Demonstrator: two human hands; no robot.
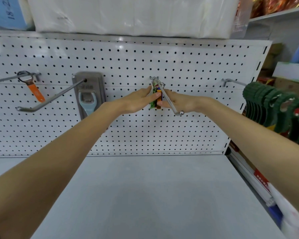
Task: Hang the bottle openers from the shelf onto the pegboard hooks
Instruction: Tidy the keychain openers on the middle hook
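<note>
Several bottle openers with green and orange handles (156, 99) hang by their rings at the back of a metal hook (169, 100) on the white pegboard (145, 62). My left hand (140, 100) and my right hand (176, 103) press flat against the bunch from either side, fingers straight. An orange-handled opener (35, 91) hangs on the far-left hook. A packaged blue-grey opener (88, 100) hangs behind the second hook (53, 98).
A grey shelf (145, 195) runs below the pegboard. Green items (280, 111) crowd a hook at the right. White wrapped packs (128, 14) sit on the shelf above. Another hook (233, 82) juts out at the right.
</note>
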